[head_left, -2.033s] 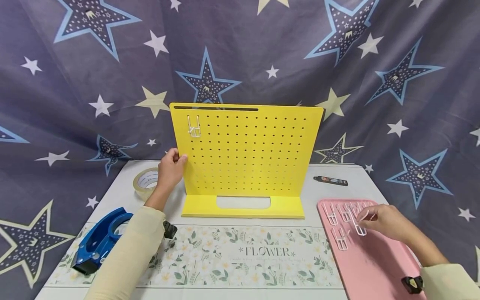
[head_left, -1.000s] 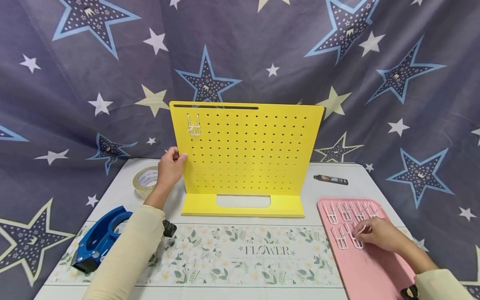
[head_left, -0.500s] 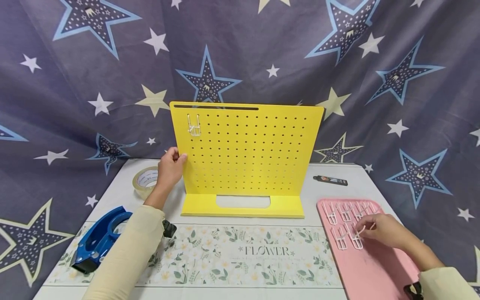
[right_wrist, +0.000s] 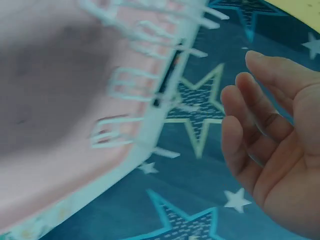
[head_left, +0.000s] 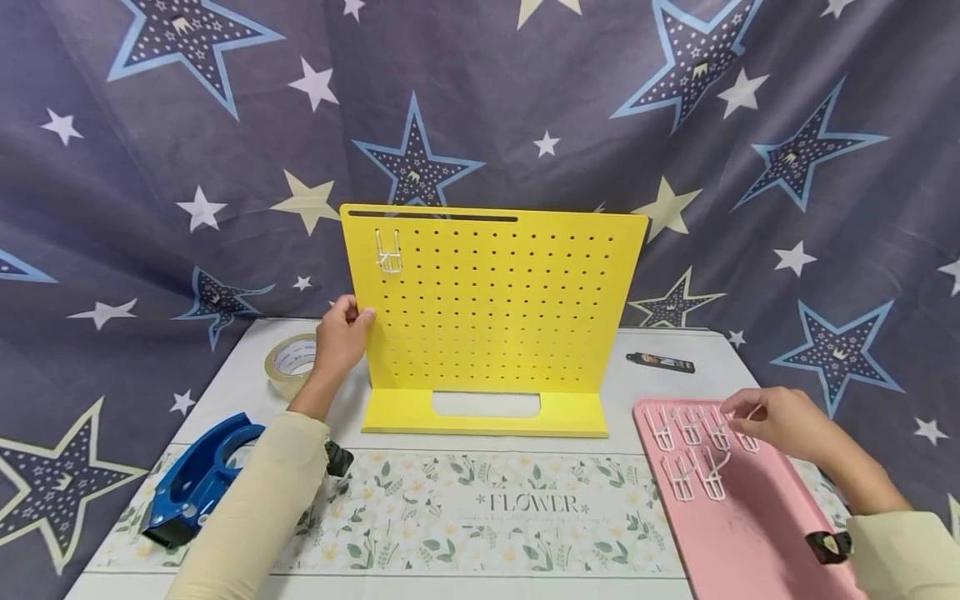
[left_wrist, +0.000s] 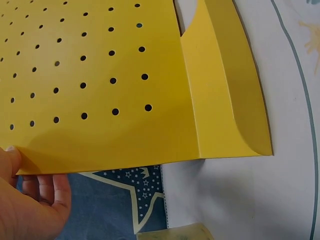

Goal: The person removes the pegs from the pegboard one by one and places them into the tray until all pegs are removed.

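A yellow pegboard (head_left: pixel 491 300) stands upright on its base. My left hand (head_left: pixel 341 340) grips its left edge, thumb on the front and fingers behind, as the left wrist view shows. One white wire hook (head_left: pixel 389 262) hangs at the board's upper left. On the right lies a pink tray (head_left: pixel 757 533) with several more white wire hooks (head_left: pixel 712 483) in two rows. Above the tray's far right corner hovers my right hand (head_left: pixel 787 422). Its fingers are loosely bent and hold nothing in the right wrist view, apart from the blurred hooks there.
A roll of clear tape (head_left: pixel 281 379) sits left of the board, behind my left forearm. Closer stands a blue tape dispenser (head_left: pixel 183 492). A black marker-like object (head_left: pixel 661 362) lies behind the tray. A star-patterned curtain (head_left: pixel 487 100) hangs behind the white table.
My right hand has set a wire hook down in the tray's nearer row and let go of it. It has since moved away toward the far right corner. My left hand stays put.
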{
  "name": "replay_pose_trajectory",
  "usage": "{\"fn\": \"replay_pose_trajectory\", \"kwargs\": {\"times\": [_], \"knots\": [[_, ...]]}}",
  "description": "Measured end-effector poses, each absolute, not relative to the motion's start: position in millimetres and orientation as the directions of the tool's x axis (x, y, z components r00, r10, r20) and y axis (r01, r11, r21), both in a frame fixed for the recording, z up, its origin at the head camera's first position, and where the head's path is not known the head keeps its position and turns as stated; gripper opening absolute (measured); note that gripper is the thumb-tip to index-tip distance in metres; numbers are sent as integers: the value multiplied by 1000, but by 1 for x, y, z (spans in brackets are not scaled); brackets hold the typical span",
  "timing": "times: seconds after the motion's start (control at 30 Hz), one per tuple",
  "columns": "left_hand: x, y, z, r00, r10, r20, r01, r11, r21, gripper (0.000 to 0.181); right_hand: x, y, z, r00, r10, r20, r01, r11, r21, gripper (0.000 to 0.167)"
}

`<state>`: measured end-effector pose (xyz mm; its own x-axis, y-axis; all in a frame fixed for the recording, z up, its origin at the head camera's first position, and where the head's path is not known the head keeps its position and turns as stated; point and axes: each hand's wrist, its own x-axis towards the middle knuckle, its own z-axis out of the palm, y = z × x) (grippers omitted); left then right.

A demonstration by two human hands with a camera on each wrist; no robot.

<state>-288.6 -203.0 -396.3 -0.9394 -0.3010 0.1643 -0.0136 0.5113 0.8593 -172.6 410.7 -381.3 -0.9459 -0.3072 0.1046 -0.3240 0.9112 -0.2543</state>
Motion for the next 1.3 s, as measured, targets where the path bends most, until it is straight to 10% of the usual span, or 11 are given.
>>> {"fn": "replay_pose_trajectory", "kwargs": {"times": [1.3], "knots": [[-289, -205, -397, -942, -296, 161, -16, 516, 856, 27, -256, 142, -314, -792, -412, 451, -580, 738, -344, 19]]}}
